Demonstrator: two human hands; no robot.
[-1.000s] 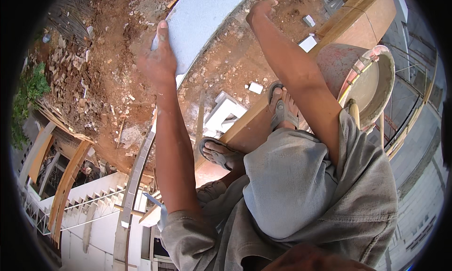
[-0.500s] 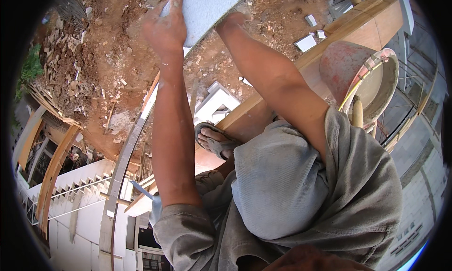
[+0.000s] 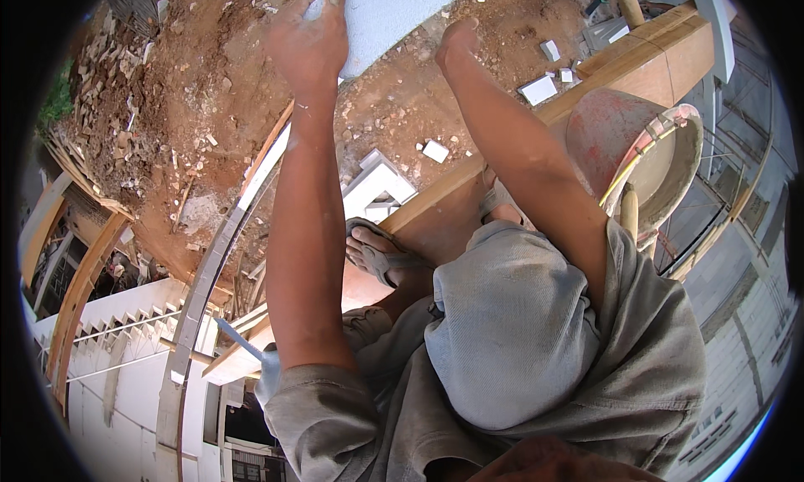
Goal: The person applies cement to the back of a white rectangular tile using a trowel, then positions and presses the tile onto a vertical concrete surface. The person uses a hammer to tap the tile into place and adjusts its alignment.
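Out in front of me, my left hand (image 3: pixel 310 42) grips a pale bluish-grey slab (image 3: pixel 389 9), thumb along its side; the slab runs out of the upper edge. My right hand (image 3: pixel 459 42) is beside and just below the slab's right edge; its fingers are mostly hidden, and I cannot tell whether they touch it. My sandalled feet (image 3: pixel 377 252) are by a wooden beam (image 3: pixel 628 59) below my arms. At my right stands a tilted, stained bucket (image 3: pixel 607 126) with grey residue inside, yellow cord at its rim and a wooden handle (image 3: pixel 630 214) beside it.
Below is red dirt (image 3: pixel 193 88) with rubble, white offcuts (image 3: pixel 538 88) and a white angular piece (image 3: pixel 373 193). Curved timber strips (image 3: pixel 213 273) lie at left, above a white structure (image 3: pixel 109 381) with thin rails. A grey block surface (image 3: pixel 737 348) and thin poles are far right.
Over the last second my left hand and the slab have moved up and right in view. My right hand dipped down-left, then returned rightward, a little farther from the slab. The background shifted too.
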